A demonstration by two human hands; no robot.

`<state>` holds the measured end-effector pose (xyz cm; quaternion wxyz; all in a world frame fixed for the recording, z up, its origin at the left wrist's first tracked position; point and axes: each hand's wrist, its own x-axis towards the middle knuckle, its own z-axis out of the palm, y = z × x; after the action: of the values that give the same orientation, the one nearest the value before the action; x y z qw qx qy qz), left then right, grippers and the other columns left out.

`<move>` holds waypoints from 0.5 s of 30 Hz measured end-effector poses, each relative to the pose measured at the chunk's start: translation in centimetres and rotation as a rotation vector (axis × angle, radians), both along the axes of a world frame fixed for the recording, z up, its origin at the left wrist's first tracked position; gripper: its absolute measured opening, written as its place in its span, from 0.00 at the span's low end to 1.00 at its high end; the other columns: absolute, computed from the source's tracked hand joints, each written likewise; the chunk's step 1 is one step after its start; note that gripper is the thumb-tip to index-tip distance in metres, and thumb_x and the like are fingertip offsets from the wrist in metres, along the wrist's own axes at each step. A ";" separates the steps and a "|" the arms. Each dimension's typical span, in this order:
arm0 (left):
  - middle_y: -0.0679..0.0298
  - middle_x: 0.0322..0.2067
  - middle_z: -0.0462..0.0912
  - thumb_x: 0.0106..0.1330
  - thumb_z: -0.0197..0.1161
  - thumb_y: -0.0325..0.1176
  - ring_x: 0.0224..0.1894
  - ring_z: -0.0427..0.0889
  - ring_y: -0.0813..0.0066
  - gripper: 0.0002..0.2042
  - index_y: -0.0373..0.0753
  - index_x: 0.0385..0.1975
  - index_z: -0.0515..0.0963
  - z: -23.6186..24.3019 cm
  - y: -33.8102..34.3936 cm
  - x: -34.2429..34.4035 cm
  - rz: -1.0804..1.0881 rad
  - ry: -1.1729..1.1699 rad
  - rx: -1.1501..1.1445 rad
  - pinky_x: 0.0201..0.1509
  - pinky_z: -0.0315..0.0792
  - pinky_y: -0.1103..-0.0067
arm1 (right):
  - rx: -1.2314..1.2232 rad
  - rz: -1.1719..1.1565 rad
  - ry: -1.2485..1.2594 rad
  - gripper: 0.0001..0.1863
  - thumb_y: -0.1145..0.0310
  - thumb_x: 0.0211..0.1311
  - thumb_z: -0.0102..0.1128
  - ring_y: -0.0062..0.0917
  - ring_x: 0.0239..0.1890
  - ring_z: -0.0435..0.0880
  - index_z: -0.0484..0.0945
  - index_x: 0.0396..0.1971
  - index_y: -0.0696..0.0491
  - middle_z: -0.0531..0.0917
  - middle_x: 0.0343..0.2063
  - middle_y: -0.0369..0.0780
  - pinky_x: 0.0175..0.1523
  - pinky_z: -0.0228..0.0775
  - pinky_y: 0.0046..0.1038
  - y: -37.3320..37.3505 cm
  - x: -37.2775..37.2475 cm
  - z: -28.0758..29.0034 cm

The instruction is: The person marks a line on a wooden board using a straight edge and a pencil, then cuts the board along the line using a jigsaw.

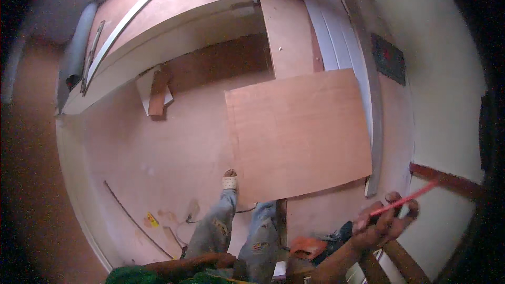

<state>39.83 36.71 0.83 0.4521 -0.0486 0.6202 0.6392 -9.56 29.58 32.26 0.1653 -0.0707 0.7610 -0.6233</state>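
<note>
Floor [152, 163] is part-hidden by ply sheet [300, 134] fwd-L of R hand [380, 225], where red stick [420, 190] is held, prob. being positioned, steady aim needed next; L hand [223, 261] grip can't be told.

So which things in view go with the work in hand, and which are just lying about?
Likely in the work:
- red stick, held in the right hand
- large wooden board, flat in front of the person (a guess; no hand on it)

Apparently just lying about:
- brown offcut
- grey roll
- small yellow item
</note>
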 end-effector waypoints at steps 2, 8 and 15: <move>0.48 0.37 0.83 0.63 0.54 0.38 0.38 0.82 0.54 0.14 0.34 0.39 0.80 -0.3 -1.0 2.1 0.022 0.026 0.012 0.40 0.75 0.63 | -0.146 0.239 0.111 0.14 0.63 0.67 0.45 0.19 0.16 0.68 0.64 0.48 0.53 0.74 0.26 0.39 0.18 0.59 0.18 -0.5 1.2 2.0; 0.46 0.37 0.82 0.63 0.52 0.36 0.39 0.82 0.50 0.14 0.33 0.39 0.80 3.9 -6.0 -0.9 -0.042 0.080 0.090 0.44 0.74 0.60 | -0.300 0.530 0.009 0.13 0.63 0.67 0.47 0.20 0.19 0.69 0.65 0.47 0.54 0.75 0.27 0.40 0.22 0.61 0.20 0.8 4.0 8.0; 0.46 0.35 0.82 0.64 0.56 0.36 0.39 0.82 0.49 0.12 0.34 0.37 0.80 5.9 -8.9 2.0 0.200 0.189 0.042 0.43 0.73 0.60 | -0.317 0.468 -0.182 0.12 0.64 0.67 0.48 0.22 0.22 0.71 0.67 0.45 0.54 0.76 0.29 0.41 0.26 0.63 0.22 2.7 7.4 7.1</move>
<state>41.85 27.80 6.69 0.3263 -0.0402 0.6387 0.6957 -2.17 32.24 39.34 0.3591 -0.2131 0.5993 -0.6830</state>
